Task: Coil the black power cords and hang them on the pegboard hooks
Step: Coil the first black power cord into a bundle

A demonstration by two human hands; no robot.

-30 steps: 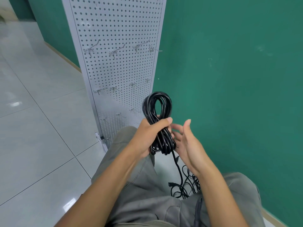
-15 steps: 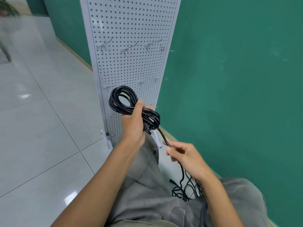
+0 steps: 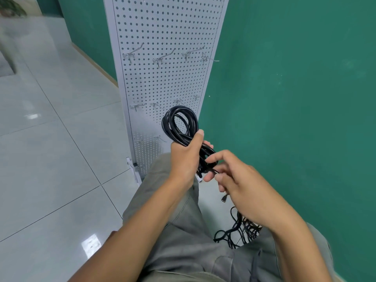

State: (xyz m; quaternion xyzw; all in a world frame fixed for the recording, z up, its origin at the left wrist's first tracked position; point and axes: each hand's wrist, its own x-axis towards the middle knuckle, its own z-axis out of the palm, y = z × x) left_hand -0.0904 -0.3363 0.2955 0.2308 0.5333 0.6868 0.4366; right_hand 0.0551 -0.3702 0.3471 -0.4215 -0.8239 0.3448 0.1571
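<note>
head view: left hand (image 3: 186, 157) fisted around coiled cord (image 3: 180, 127), right hand (image 3: 234, 180) pinching its loose end

A black coiled cord (image 3: 180, 127) sits mid-frame, looped into a bundle with its rounded top standing upright in front of the white pegboard (image 3: 166, 78), which fills the upper centre. Metal hooks (image 3: 162, 58) line the board in rows (all bare). More loose black cords (image 3: 240, 231) lie tangled at lower right.
</note>
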